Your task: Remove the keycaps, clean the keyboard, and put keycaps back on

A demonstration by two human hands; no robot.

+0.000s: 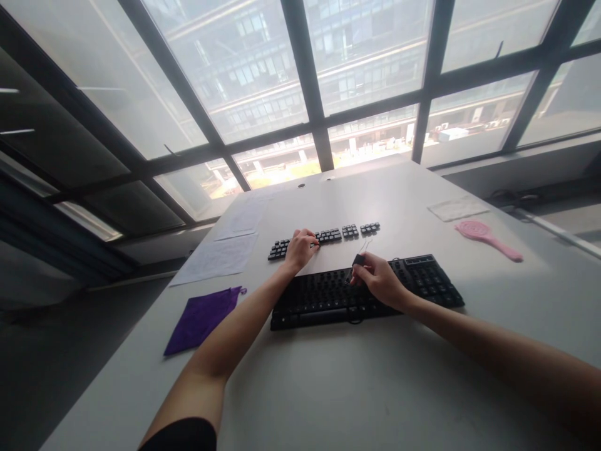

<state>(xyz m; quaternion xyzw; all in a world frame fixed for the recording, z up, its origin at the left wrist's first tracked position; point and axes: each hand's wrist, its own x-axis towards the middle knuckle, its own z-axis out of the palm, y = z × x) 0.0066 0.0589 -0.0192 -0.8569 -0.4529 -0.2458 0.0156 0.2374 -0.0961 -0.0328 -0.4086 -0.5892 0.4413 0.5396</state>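
Observation:
A black keyboard lies on the white table, with many of its keycaps off and the switches showing across its main area. Beyond it, loose black keycaps stand in neat rows, split into groups. My left hand is among these rows, its thumb and fingers pinched on a small dark keycap. Over the keyboard's middle, my right hand is closed around a keycap puller with a black handle; its thin wire ends point up and away from me.
To the left lie a purple cloth pouch and white paper sheets. On the right are a pink hairbrush and a flat pale packet. Large windows rise behind the table's far edge.

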